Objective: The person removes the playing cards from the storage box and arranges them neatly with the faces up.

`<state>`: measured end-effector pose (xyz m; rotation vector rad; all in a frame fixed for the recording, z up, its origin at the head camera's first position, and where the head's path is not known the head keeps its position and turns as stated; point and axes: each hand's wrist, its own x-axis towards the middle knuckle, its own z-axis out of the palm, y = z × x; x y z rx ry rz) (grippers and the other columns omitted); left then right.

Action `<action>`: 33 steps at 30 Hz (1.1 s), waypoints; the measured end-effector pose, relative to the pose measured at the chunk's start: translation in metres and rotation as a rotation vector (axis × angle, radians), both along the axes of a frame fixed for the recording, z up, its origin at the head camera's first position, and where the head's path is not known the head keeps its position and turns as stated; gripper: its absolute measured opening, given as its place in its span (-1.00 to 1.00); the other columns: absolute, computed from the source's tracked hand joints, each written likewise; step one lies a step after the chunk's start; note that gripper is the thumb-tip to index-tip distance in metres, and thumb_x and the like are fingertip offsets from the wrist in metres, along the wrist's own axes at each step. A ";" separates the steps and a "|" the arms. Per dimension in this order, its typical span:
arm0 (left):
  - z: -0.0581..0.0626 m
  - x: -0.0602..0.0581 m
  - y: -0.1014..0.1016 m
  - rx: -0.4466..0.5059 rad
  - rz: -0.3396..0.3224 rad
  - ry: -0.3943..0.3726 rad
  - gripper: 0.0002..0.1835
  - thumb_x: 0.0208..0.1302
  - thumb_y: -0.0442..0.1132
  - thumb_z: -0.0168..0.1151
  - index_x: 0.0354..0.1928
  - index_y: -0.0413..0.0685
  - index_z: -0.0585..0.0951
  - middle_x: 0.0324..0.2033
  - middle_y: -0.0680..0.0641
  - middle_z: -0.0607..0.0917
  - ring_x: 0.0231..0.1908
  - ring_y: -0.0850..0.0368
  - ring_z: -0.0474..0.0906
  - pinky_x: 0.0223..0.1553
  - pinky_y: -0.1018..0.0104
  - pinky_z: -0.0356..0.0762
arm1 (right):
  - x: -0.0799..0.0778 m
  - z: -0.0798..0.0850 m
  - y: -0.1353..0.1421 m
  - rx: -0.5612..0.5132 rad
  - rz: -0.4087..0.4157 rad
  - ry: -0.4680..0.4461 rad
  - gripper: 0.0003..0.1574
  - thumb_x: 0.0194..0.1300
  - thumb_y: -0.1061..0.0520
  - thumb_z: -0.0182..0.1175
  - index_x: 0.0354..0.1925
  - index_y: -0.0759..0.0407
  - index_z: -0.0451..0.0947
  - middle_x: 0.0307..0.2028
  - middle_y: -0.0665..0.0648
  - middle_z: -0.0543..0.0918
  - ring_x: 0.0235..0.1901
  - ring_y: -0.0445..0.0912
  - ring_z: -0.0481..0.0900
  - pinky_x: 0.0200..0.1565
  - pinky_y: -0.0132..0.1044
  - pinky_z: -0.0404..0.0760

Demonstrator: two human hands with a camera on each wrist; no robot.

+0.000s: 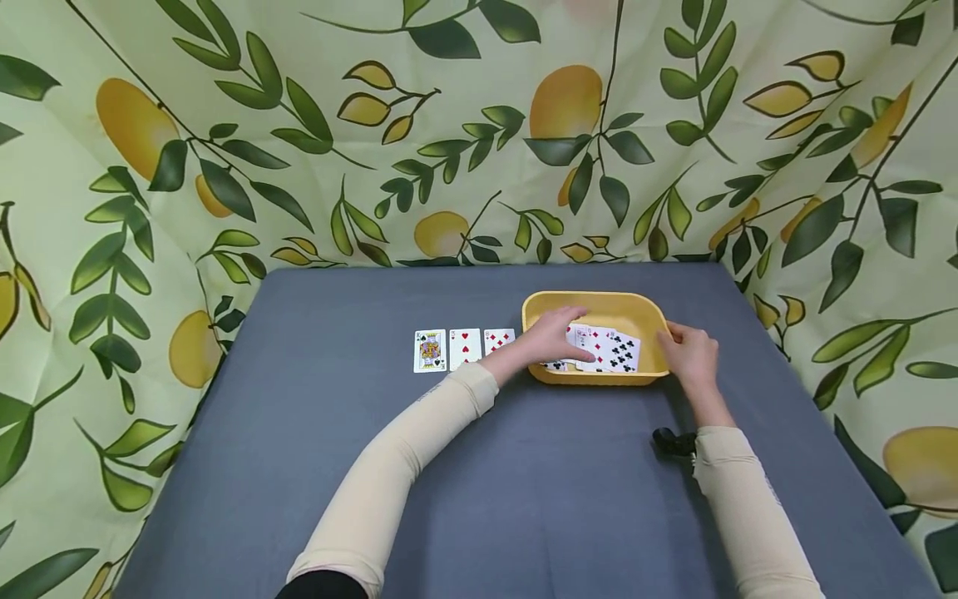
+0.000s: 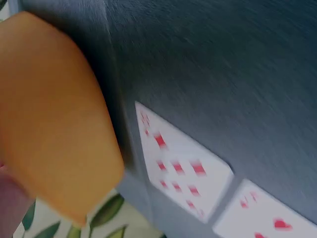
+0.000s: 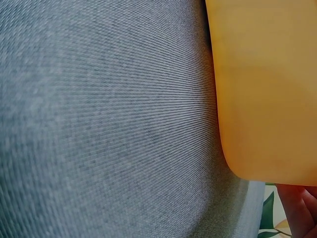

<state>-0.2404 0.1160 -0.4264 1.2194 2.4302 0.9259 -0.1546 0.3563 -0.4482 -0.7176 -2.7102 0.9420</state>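
Three face-up cards line the surface just left of the yellow tub; left hand over the tub, thumb and fingers spread by the loose cards inside (clubs, diamonds showing); right hand pinching the tub's right rim!

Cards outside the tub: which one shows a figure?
The head view's leftmost card, with its patterned figure; the hearts card and diamonds card show red pips instead.
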 end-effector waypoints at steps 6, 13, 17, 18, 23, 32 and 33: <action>-0.010 0.004 0.024 -0.072 -0.062 0.027 -0.09 0.09 -0.04 0.48 0.42 -0.20 0.26 0.35 -0.12 0.38 0.37 0.05 0.24 0.35 0.44 0.09 | -0.001 0.001 -0.002 0.019 0.002 0.021 -0.47 0.47 0.05 0.03 0.23 0.36 0.46 0.00 0.42 0.62 -0.21 0.13 0.65 -0.50 -0.50 0.49; -0.016 0.000 0.047 -0.196 -0.162 0.115 -0.09 0.16 -0.05 0.43 0.44 -0.26 0.21 0.36 -0.15 0.36 0.37 0.08 0.22 0.35 0.50 0.05 | -0.002 0.002 -0.002 0.044 0.001 0.032 -0.50 0.45 0.08 0.05 0.21 0.35 0.49 -0.02 0.40 0.64 -0.23 0.11 0.64 -0.47 -0.46 0.49; -0.019 -0.005 0.057 -0.274 -0.196 0.119 -0.03 0.16 -0.04 0.43 0.47 -0.26 0.13 0.41 -0.15 0.28 0.41 0.09 0.14 0.36 0.53 -0.03 | -0.003 -0.001 -0.005 0.030 0.011 0.040 -0.49 0.45 0.07 0.05 0.22 0.35 0.48 0.00 0.40 0.63 -0.22 0.12 0.64 -0.41 -0.39 0.58; -0.020 -0.006 0.059 -0.289 -0.202 0.113 -0.03 0.16 -0.04 0.43 0.47 -0.26 0.12 0.42 -0.15 0.26 0.42 0.09 0.12 0.37 0.53 -0.05 | -0.003 -0.002 -0.005 0.026 0.013 0.041 -0.49 0.45 0.07 0.05 0.22 0.36 0.48 0.00 0.40 0.63 -0.22 0.12 0.64 -0.40 -0.37 0.59; -0.030 -0.007 0.065 -0.306 -0.216 0.069 -0.01 0.16 -0.07 0.43 0.48 -0.28 0.09 0.44 -0.15 0.21 0.44 0.09 0.08 0.37 0.55 -0.10 | -0.002 -0.006 -0.006 0.023 0.006 0.035 -0.50 0.45 0.08 0.07 0.21 0.36 0.48 0.02 0.40 0.62 -0.22 0.11 0.62 -0.39 -0.35 0.60; -0.034 -0.011 0.073 -0.251 -0.223 0.044 0.02 0.11 -0.10 0.47 0.49 -0.24 0.08 0.45 -0.14 0.20 0.44 0.09 0.07 0.37 0.55 -0.12 | 0.001 -0.004 -0.002 0.025 -0.007 0.051 -0.51 0.45 0.09 0.08 0.21 0.36 0.49 0.03 0.40 0.61 -0.19 0.13 0.61 -0.25 -0.14 0.66; -0.034 -0.011 0.074 -0.249 -0.223 0.027 0.03 0.11 -0.11 0.47 0.50 -0.23 0.07 0.46 -0.13 0.19 0.44 0.10 0.07 0.36 0.55 -0.12 | 0.001 -0.004 -0.002 0.023 -0.008 0.051 -0.51 0.45 0.09 0.09 0.21 0.36 0.49 0.02 0.41 0.61 -0.19 0.13 0.61 -0.27 -0.17 0.66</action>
